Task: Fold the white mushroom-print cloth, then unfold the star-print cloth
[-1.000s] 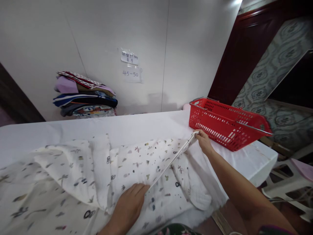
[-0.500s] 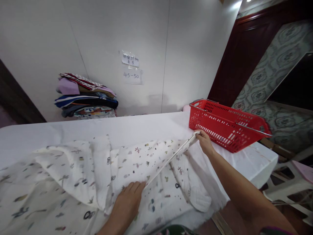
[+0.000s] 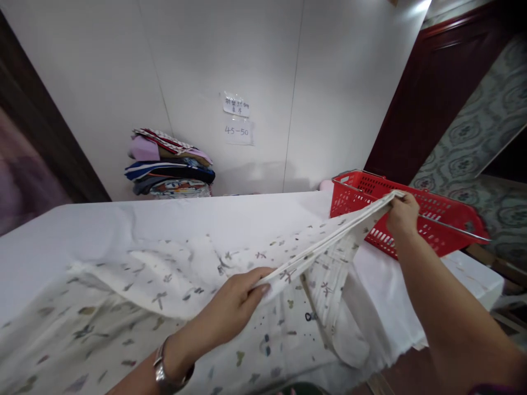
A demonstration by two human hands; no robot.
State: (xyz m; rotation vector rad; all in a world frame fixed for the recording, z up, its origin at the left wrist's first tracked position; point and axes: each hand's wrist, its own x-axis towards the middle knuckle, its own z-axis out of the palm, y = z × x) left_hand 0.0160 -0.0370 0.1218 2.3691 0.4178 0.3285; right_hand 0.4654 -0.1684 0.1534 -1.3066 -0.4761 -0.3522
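Note:
A white printed cloth (image 3: 263,323) with small dark and olive motifs is spread loosely over the white-covered table. My left hand (image 3: 242,296), with a metal watch on its wrist, pinches a hemmed edge of this fabric near the middle. Farther right, my right hand (image 3: 403,214) grips the end of the same edge, raised in front of the red basket. Between both hands the edge is pulled straight on a slant, lifted off the table. Folds of the cloth hang below it, and one narrow rounded part lies near the table's front edge.
The red plastic basket (image 3: 442,227) with metal handles stands at the table's right end. A stack of folded clothes (image 3: 173,167) sits at the back left against the white wall. Paper labels (image 3: 237,131) are taped there. The white tablecloth (image 3: 102,230) covers the table.
My right hand has moved up and right, drawing the cloth's edge with it. My left hand has risen and now pinches the edge instead of resting on the cloth. The view has shifted left.

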